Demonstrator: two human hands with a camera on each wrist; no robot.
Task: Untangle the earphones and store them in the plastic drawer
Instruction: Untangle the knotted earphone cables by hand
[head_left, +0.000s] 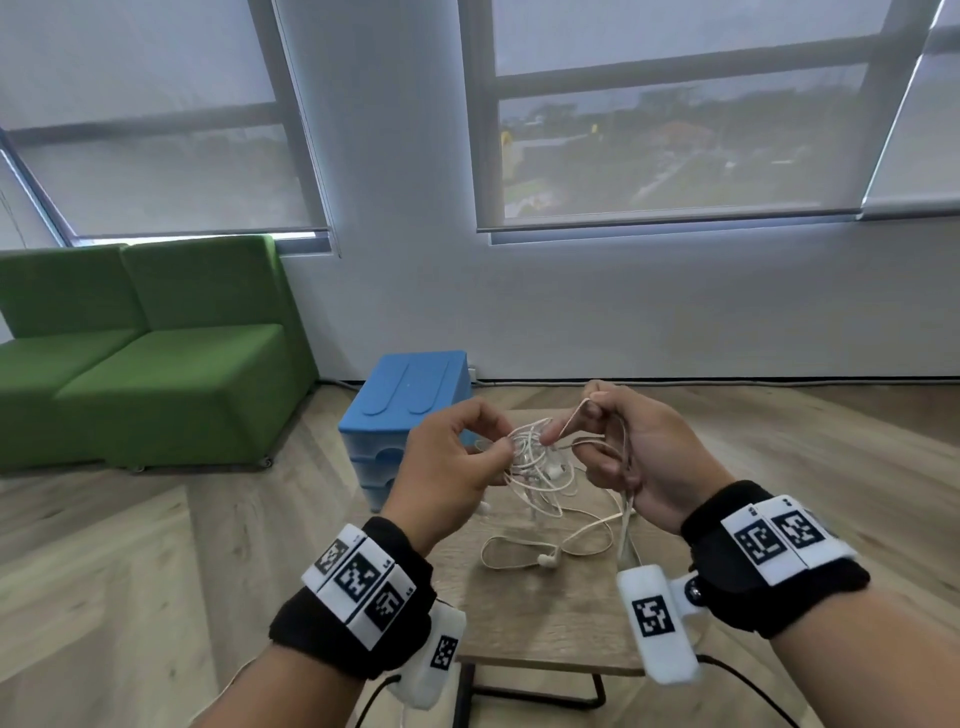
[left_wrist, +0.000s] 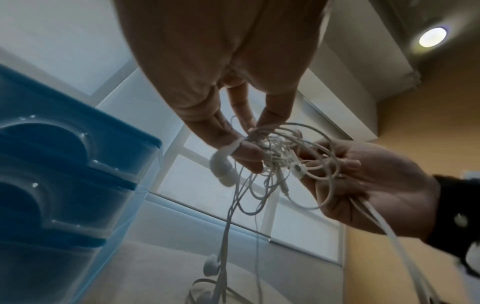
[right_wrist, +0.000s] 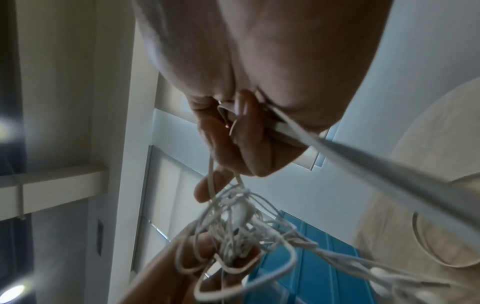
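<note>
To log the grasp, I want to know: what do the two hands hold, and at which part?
Both hold the earphones. The left hand pinches the tangled knot; the right hand pinches a cable strand pulled up from it.

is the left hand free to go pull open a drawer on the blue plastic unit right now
Probably not yet. The left hand pinches the tangled earphones, and the right hand holds a strand of them too. The blue drawer unit stands just beyond with nothing in between, but the hand is busy.
</note>
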